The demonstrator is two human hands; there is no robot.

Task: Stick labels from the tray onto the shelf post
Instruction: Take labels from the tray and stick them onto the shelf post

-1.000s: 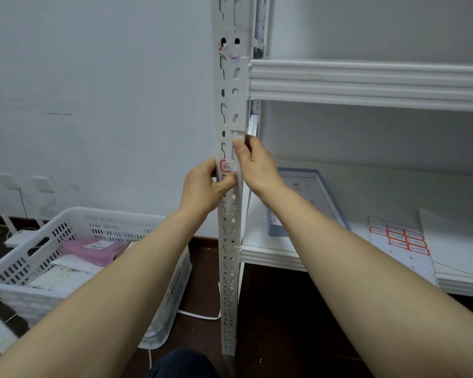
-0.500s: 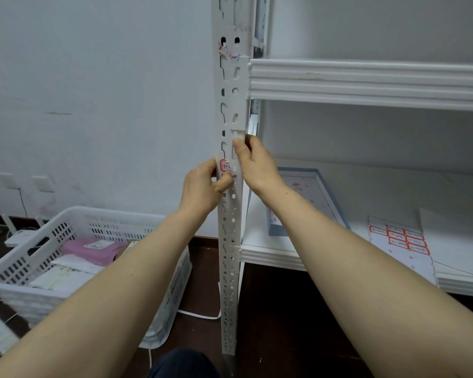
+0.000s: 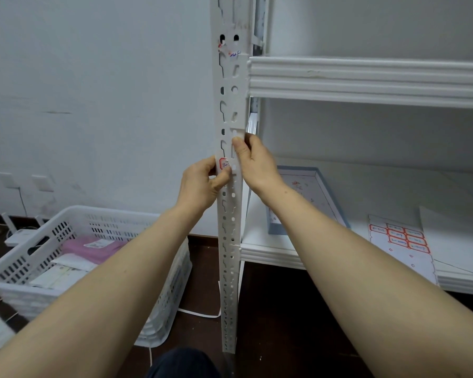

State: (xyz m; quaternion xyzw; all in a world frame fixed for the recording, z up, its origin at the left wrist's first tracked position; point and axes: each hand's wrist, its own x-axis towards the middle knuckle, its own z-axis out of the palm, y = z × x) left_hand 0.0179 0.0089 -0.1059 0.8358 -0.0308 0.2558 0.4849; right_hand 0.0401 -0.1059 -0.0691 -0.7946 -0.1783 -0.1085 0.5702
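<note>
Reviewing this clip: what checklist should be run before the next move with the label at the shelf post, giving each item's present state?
1. Label lies on the shelf post's front face: ok.
2. Left hand pinches the label against the post: ok.
3. Right hand grips the post just above: ok.
4. Label pressed flat all over: cannot tell, the left hand covers part.
5. Label sheet on the shelf holds more red-bordered labels: ok.
</note>
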